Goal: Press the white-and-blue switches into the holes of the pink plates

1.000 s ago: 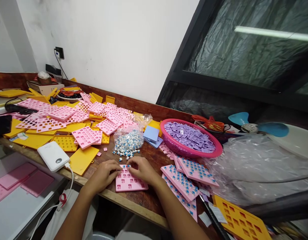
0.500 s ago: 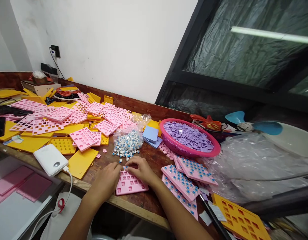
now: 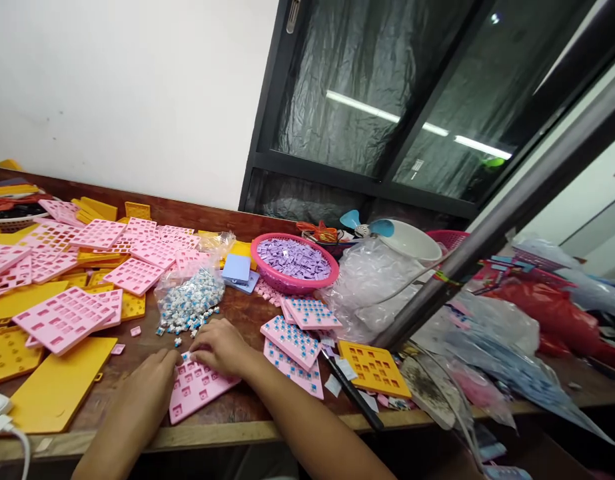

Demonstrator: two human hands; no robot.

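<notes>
A pink plate with rows of square holes lies on the table edge in front of me. My left hand has its fingers curled against the plate's far left corner. Bent over the far edge is my right hand, its fingertips at a small blue-and-white key switch set in the top row; the fingertips are partly hidden. Most of the nearer holes have no switch in them. Just beyond the hands, a clear bag spills many loose switches onto the wood.
Pink plates filled with blue switches are stacked to the right, beside a black-handled tool and a yellow plate. Behind stands a pink basket of purple pieces. Pink plates and yellow panels cover the left.
The camera view has turned to the right, so everything on the table appears further left. Both hands stay at the far edge of the pink plate with little visible movement.
</notes>
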